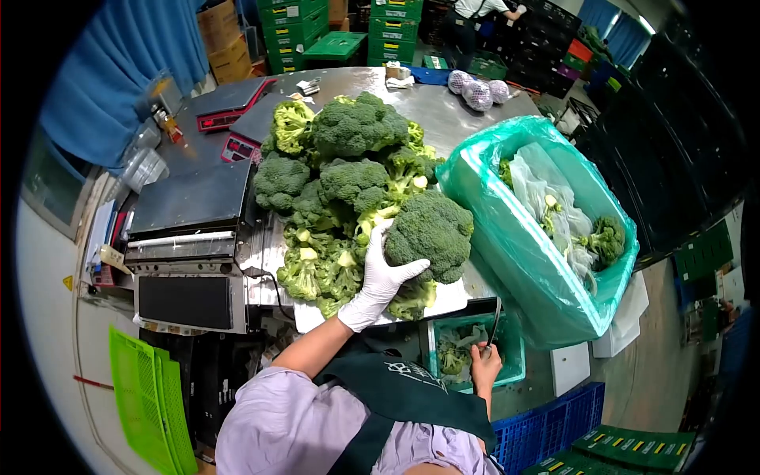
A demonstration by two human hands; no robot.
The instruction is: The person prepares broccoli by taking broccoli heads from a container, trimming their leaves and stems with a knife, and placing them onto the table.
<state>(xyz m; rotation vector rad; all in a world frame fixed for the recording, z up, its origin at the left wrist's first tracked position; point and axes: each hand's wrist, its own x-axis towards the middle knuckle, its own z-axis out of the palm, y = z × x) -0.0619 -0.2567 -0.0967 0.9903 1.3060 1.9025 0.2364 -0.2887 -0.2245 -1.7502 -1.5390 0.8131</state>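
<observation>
My left hand (381, 283), in a white glove, grips a large broccoli head (430, 236) at the front right of a broccoli pile (352, 186). The pile lies on a white board (453, 296) on the metal table. Bare and lower right, my right hand (485, 366) is closed around a knife (495, 323) whose blade points up. Below the knife hand, a small green-lined bin (514, 358) holds broccoli scraps. To the right stands a foam box (507, 207) lined with green plastic, with broccoli and clear bags inside.
A wrapping machine (186, 206) and red scales (218, 120) stand left of the pile. Net-wrapped round items (477, 95) lie at the table's back. Green crates (394, 30) are stacked behind. Another person (467, 28) stands at the back, beside dark crates. Blue crates (546, 423) sit at lower right.
</observation>
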